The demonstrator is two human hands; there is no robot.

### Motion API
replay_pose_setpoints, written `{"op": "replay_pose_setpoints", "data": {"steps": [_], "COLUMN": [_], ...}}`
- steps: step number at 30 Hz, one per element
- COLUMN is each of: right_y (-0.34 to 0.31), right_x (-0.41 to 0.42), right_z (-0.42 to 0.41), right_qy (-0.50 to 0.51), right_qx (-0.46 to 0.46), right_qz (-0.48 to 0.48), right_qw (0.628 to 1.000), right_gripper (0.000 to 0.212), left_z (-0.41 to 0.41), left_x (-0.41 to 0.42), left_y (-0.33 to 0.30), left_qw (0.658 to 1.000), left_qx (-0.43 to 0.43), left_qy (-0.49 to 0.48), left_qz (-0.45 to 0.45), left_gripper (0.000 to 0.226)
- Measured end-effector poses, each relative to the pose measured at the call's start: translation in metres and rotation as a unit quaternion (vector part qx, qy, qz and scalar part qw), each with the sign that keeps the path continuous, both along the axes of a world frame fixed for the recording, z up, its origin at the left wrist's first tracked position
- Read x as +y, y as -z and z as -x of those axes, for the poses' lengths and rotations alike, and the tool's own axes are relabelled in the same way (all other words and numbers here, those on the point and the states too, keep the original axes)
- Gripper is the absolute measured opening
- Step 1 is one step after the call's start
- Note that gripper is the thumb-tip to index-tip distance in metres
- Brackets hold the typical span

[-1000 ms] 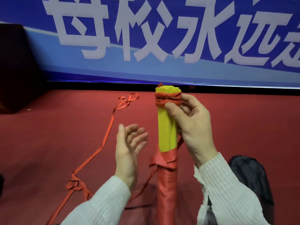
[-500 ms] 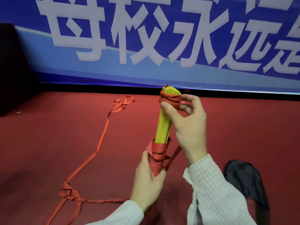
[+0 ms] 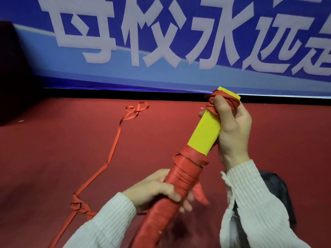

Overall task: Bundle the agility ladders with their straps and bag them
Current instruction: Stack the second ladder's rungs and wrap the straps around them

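A stack of yellow ladder rungs (image 3: 206, 133) slants up to the right, bound with red strap at its top end (image 3: 225, 99) and wound thickly in red strap over its lower half (image 3: 184, 174). My right hand (image 3: 231, 126) grips the bundle near the top, thumb over the upper strap wrap. My left hand (image 3: 155, 188) grips the wrapped lower part from the left. A short strap tail (image 3: 200, 194) hangs beside my left fingers.
A loose red strap (image 3: 114, 145) trails over the red carpet to a knotted tangle (image 3: 80, 206) at lower left. A dark bag (image 3: 275, 190) lies at right behind my right sleeve. A blue banner with white characters (image 3: 179, 42) stands behind.
The bundle has tilted from upright to slanting right. My left hand came from open in the air to gripping the wrapped lower part. My right hand kept its hold at the top.
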State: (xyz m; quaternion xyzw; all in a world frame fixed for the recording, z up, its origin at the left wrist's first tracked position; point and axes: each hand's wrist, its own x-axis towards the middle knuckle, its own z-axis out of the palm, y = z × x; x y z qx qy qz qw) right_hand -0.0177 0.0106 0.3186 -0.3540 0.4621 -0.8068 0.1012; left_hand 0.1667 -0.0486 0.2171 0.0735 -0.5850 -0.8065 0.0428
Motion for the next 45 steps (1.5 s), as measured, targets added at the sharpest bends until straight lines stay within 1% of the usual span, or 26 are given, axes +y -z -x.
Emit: {"op": "replay_pose_setpoints", "data": {"steps": [1,2,3,6,8,10,13,14,17,20,21,23,26,28,30,31,32,34,36,38,39,41,42,43,44,45], "right_y": [0.001,0.002,0.003,0.008,0.009,0.008,0.006,0.006,0.007,0.008,0.007,0.007,0.008,0.01,0.01,0.009,0.008,0.007,0.009,0.009,0.01,0.01,0.01,0.009,0.008,0.007], "right_x": [-0.001,0.0,0.001,0.003,0.005,0.008,0.011,0.011,0.008,0.005,0.005,0.005,0.006,0.008,0.008,0.009,0.009,0.009,0.009,0.011,0.013,0.019,0.023,0.025,0.026,0.026], "right_z": [0.003,0.004,0.006,0.007,0.007,0.004,-0.004,-0.009,-0.021,-0.026,-0.025,-0.018,-0.007,-0.002,0.0,0.001,0.001,0.001,0.0,0.002,0.006,0.019,0.023,0.023,0.022,0.018], "right_qy": [0.026,0.048,0.067,0.108,0.129,0.139,0.138,0.134,0.109,0.066,0.049,0.041,0.075,0.029,-0.014,0.003,0.032,0.1,0.127,0.091,0.08,0.104,0.106,0.09,0.056,0.018], "right_qx": [0.005,0.011,0.012,0.007,0.001,0.002,0.016,0.023,0.041,0.027,0.02,0.039,0.09,0.085,0.072,0.077,0.082,0.088,0.099,0.099,0.117,0.212,0.248,0.264,0.258,0.23], "right_qz": [0.002,0.004,0.004,0.005,0.01,0.014,0.013,0.014,0.019,0.014,0.001,-0.037,-0.08,-0.076,-0.044,-0.031,-0.019,-0.009,-0.031,-0.1,-0.158,-0.303,-0.343,-0.345,-0.309,-0.249], "right_qw": [1.0,0.999,0.998,0.994,0.992,0.99,0.99,0.991,0.993,0.997,0.999,0.998,0.99,0.993,0.996,0.997,0.996,0.991,0.986,0.986,0.977,0.923,0.9,0.896,0.914,0.941], "right_gripper": [0.027,0.023,0.021,0.017,0.02,0.024,0.025,0.024,0.021,0.019,0.019,0.019,0.036,0.045,0.036,0.029,0.023,0.018,0.023,0.041,0.046,0.047,0.051,0.055,0.055,0.052], "left_z": [0.003,0.005,0.008,0.012,0.014,0.014,0.012,0.011,0.009,0.008,0.008,0.01,0.012,0.009,0.007,0.009,0.011,0.017,0.019,0.019,0.019,0.018,0.016,0.013,0.01,0.007], "left_x": [0.003,0.006,0.009,0.019,0.026,0.028,0.023,0.021,0.014,0.008,0.009,0.011,0.014,0.011,0.009,0.009,0.01,0.017,0.028,0.035,0.034,0.025,0.02,0.013,0.008,0.003], "left_y": [0.001,0.002,0.003,0.005,0.006,0.005,0.001,-0.001,-0.006,-0.007,-0.007,-0.005,-0.006,-0.007,-0.007,-0.006,-0.004,0.002,0.007,0.007,0.005,0.0,-0.002,-0.005,-0.006,-0.007], "left_qw": [1.0,0.997,0.991,0.949,0.926,0.923,0.943,0.946,0.936,0.946,0.946,0.939,0.931,0.937,0.951,0.955,0.951,0.922,0.872,0.818,0.796,0.768,0.759,0.751,0.744,0.735], "left_qx": [-0.003,0.0,0.004,-0.013,-0.023,-0.009,0.005,0.001,-0.013,-0.003,-0.002,0.0,-0.013,-0.021,-0.019,-0.021,-0.026,-0.049,-0.082,-0.1,-0.103,-0.102,-0.107,-0.114,-0.122,-0.13], "left_qy": [-0.031,-0.065,-0.097,-0.16,-0.197,-0.218,-0.232,-0.226,-0.198,-0.181,-0.185,-0.207,-0.239,-0.222,-0.175,-0.163,-0.173,-0.233,-0.308,-0.385,-0.423,-0.481,-0.5,-0.513,-0.522,-0.525], "left_qz": [0.002,0.033,0.087,0.271,0.32,0.315,0.238,0.233,0.291,0.267,0.265,0.273,0.277,0.271,0.253,0.248,0.254,0.305,0.371,0.416,0.421,0.409,0.403,0.399,0.4,0.408], "left_gripper": [0.044,0.051,0.056,0.075,0.088,0.082,0.06,0.056,0.049,0.038,0.034,0.029,0.031,0.032,0.025,0.023,0.028,0.039,0.05,0.048,0.046,0.041,0.04,0.039,0.038,0.038]}}
